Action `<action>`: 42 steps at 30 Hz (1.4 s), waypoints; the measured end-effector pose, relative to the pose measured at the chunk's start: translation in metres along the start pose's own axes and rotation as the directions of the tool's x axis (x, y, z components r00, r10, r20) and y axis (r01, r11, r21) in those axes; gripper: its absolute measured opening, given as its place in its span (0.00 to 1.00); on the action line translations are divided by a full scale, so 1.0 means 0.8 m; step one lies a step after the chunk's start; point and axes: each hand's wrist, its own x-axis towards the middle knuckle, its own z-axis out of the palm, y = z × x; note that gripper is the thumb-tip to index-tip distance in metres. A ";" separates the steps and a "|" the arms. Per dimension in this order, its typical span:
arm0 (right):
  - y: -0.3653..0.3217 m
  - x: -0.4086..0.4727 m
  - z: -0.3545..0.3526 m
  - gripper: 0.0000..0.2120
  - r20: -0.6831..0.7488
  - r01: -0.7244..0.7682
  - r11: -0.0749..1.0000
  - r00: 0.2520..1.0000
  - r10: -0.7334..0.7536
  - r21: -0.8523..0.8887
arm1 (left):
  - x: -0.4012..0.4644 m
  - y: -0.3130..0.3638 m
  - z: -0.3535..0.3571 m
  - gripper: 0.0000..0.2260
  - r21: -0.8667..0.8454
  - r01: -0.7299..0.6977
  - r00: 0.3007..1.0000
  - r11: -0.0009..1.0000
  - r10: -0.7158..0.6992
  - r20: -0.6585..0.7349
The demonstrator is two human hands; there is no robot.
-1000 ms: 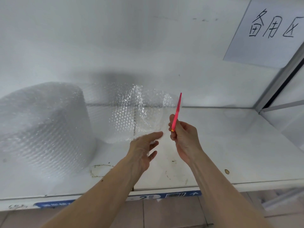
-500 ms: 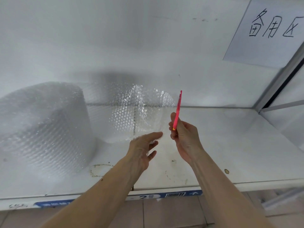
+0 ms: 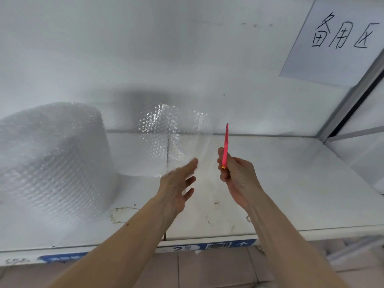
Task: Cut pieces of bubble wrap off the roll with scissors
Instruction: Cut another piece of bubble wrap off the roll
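A big roll of bubble wrap stands at the left of the white shelf. A loose sheet of bubble wrap runs from it to the right and stands up in the air. My left hand holds the sheet's free edge between thumb and fingers; the edge there is blurred. My right hand grips thin pink scissors, seen edge-on and pointing up, just right of the sheet and apart from it.
A paper sign with handwritten characters hangs on the back wall at the upper right. A metal upright closes the shelf's right side. The shelf's front lip carries a blue label strip. Tiled floor shows below.
The scissors' tip has dropped slightly with my right hand. My left hand has shifted a little to the left with the sheet's edge.
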 end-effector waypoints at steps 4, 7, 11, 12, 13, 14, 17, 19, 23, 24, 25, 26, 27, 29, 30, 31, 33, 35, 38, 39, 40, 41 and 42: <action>-0.002 -0.003 -0.020 0.12 0.102 -0.096 0.994 0.990 0.100 -0.043 | 0.013 0.002 0.002 0.25 -0.005 -0.011 1.000 1.000 0.011 -0.002; -0.005 -0.005 -0.034 0.11 0.105 -0.137 0.982 0.983 0.151 -0.129 | 0.024 0.001 0.004 0.25 0.012 -0.020 1.000 1.000 0.020 0.014; -0.005 -0.005 -0.052 0.15 0.015 -0.144 0.945 0.988 0.155 -0.294 | 0.039 -0.001 -0.002 0.37 0.091 -0.105 0.993 0.990 0.100 0.064; -0.004 -0.005 -0.055 0.16 0.003 -0.147 0.935 0.988 0.156 -0.322 | 0.043 -0.002 -0.004 0.39 0.167 -0.147 0.988 0.975 0.135 0.080; -0.003 -0.005 -0.059 0.17 -0.005 -0.154 0.927 0.987 0.162 -0.341 | 0.048 -0.003 -0.008 0.40 0.288 -0.204 0.978 0.935 0.184 0.095; -0.003 -0.004 -0.063 0.17 -0.013 -0.166 0.921 0.985 0.173 -0.353 | 0.051 -0.005 -0.011 0.39 0.429 -0.267 0.964 0.863 0.242 0.113; -0.002 -0.002 -0.074 0.19 -0.043 -0.214 0.888 0.976 0.215 -0.407 | 0.065 -0.011 -0.014 0.37 0.735 -0.400 0.898 0.547 0.396 0.194; 0.000 0.000 -0.081 0.24 -0.077 -0.221 0.838 0.974 0.211 -0.499 | 0.077 -0.016 -0.008 0.34 0.846 -0.423 0.856 0.324 0.448 0.257; 0.008 0.002 -0.094 0.23 -0.142 -0.187 0.665 0.982 0.122 -0.723 | 0.098 -0.019 0.021 0.31 0.932 -0.282 0.870 0.228 0.471 0.148; 0.010 0.003 -0.099 0.21 -0.146 -0.169 0.614 0.985 0.087 -0.771 | 0.102 -0.019 0.030 0.32 0.942 -0.248 0.877 0.226 0.466 0.119; 0.013 0.005 -0.103 0.21 -0.154 -0.158 0.551 0.987 0.054 -0.819 | 0.105 -0.018 0.038 0.33 0.951 -0.223 0.880 0.212 0.464 0.103; 0.016 0.007 -0.107 0.21 -0.162 -0.156 0.478 0.986 0.028 -0.864 | 0.107 -0.017 0.044 0.32 0.960 -0.206 0.879 0.190 0.467 0.097; 0.020 0.009 -0.110 0.21 -0.167 -0.156 0.400 0.986 0.008 -0.903 | 0.107 -0.015 0.048 0.30 0.966 -0.194 0.875 0.170 0.475 0.092; 0.028 0.011 -0.114 0.20 -0.163 -0.152 0.264 0.986 -0.021 -0.953 | 0.106 -0.011 0.055 0.22 0.973 -0.171 0.864 0.154 0.498 0.073; 0.031 0.012 -0.115 0.20 -0.156 -0.144 0.210 0.987 -0.039 -0.967 | 0.106 -0.010 0.057 0.17 0.973 -0.163 0.861 0.162 0.505 0.061; 0.033 0.012 -0.115 0.19 -0.148 -0.138 0.166 0.988 -0.052 -0.976 | 0.107 -0.010 0.059 0.14 0.969 -0.164 0.859 0.182 0.509 0.050; 0.035 0.011 -0.114 0.18 -0.131 -0.124 0.119 0.990 -0.051 -0.985 | 0.110 -0.014 0.057 0.11 0.942 -0.204 0.859 0.267 0.511 0.041; 0.035 0.009 -0.112 0.16 -0.137 -0.133 0.110 0.990 -0.028 -0.985 | 0.111 -0.019 0.051 0.10 0.869 -0.270 0.874 0.415 0.484 0.040; 0.033 0.005 -0.108 0.17 -0.148 -0.147 0.037 0.988 -0.037 -0.988 | 0.102 -0.023 0.040 0.08 0.702 -0.315 0.915 0.639 0.402 0.045; 0.032 0.003 -0.105 0.18 -0.149 -0.149 0.003 0.988 -0.037 -0.989 | 0.098 -0.024 0.037 0.07 0.658 -0.314 0.925 0.685 0.377 0.049; 0.032 0.001 -0.103 0.19 -0.149 -0.150 -0.022 0.988 -0.034 -0.988 | 0.093 -0.024 0.034 0.06 0.621 -0.311 0.934 0.719 0.352 0.060; 0.032 0.000 -0.100 0.19 -0.146 -0.147 -0.034 0.989 -0.033 -0.989 | 0.089 -0.024 0.030 0.06 0.593 -0.310 0.941 0.743 0.330 0.079; 0.032 0.000 -0.098 0.18 -0.142 -0.143 -0.036 0.989 -0.031 -0.989 | 0.083 -0.023 0.027 0.06 0.573 -0.311 0.945 0.758 0.310 0.103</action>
